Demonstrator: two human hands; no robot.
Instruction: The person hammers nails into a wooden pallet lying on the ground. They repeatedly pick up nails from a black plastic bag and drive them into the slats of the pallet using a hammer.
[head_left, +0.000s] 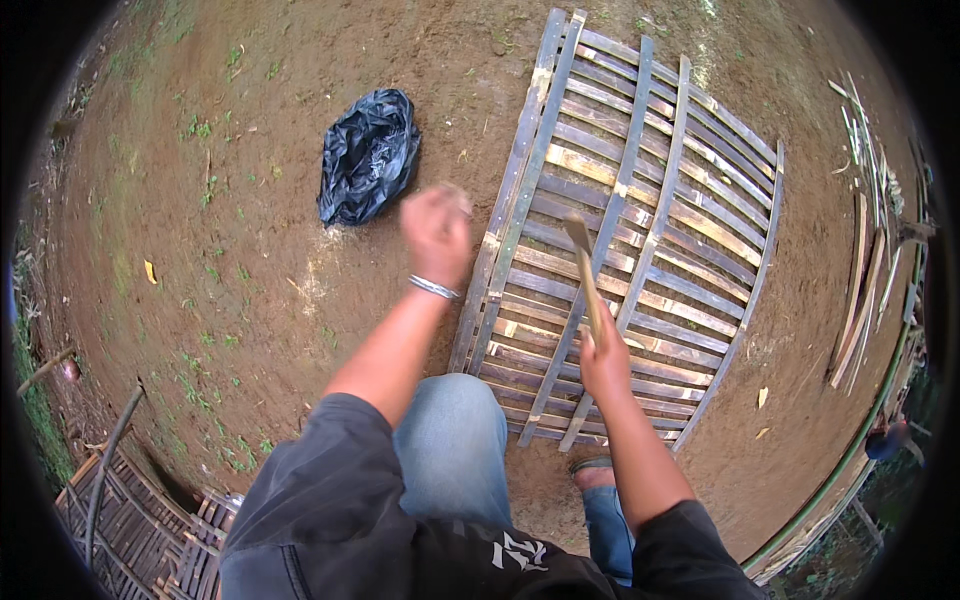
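A slatted bamboo panel (pixel 640 185) lies on the dirt in front of me, its many cross slats joined to long rails. My right hand (pixel 606 360) is wrapped round the handle of a short wooden-handled tool (pixel 590 285). The tool's dark, flat head points away from me over the panel; whether it is a hammer or a hatchet, I cannot tell. Just left of the panel's long edge, my left hand (pixel 437 238) is raised with its fingers curled closed. Motion blurs it, and what it holds, if anything, is not clear.
A crumpled black plastic bag (pixel 368 155) lies on the ground beyond my left hand. Loose bamboo strips (pixel 862 280) are piled at the far right. Bamboo slatwork (pixel 130 525) stands at the lower left. My knee (pixel 455 440) is beside the panel's near left corner.
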